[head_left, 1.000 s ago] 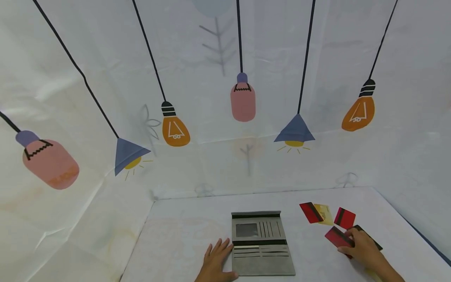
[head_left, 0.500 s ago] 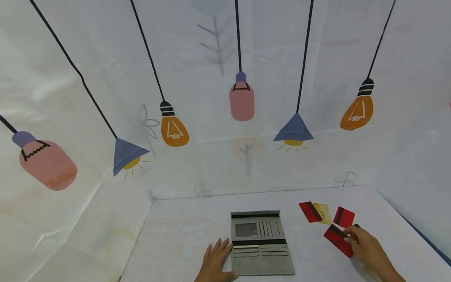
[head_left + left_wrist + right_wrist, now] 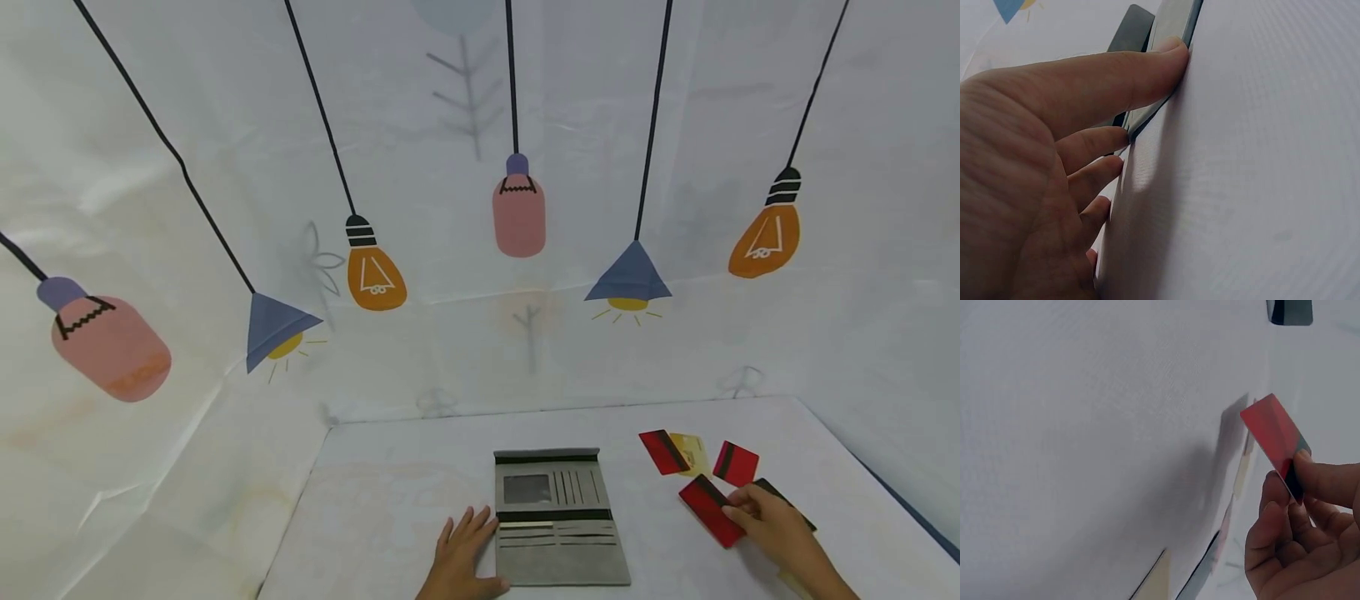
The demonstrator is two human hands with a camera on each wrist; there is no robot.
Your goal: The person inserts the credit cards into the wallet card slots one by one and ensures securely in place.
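Note:
A grey long wallet (image 3: 562, 567) lies unfolded on the white table, with card slots and a clear window facing up. My left hand (image 3: 459, 558) rests at its left side, fingers spread; in the left wrist view the thumb (image 3: 1154, 75) presses on the wallet's edge. To the right, my right hand (image 3: 780, 529) pinches a red card (image 3: 705, 504) with a black stripe between thumb and fingers. In the right wrist view, that card (image 3: 1269, 428) is tilted and held up off the table, casting a shadow.
Beyond the held card lie another red card (image 3: 660, 450), a yellow card (image 3: 693, 454) and a smaller-looking red card (image 3: 738, 462). A dark card (image 3: 776, 492) shows partly behind my right hand. A white backdrop (image 3: 450, 358) with lamp drawings rises behind the table.
The red card in my right hand has come up and tilted, and moved slightly left toward the wallet. My left hand and the wallet have stayed in place.

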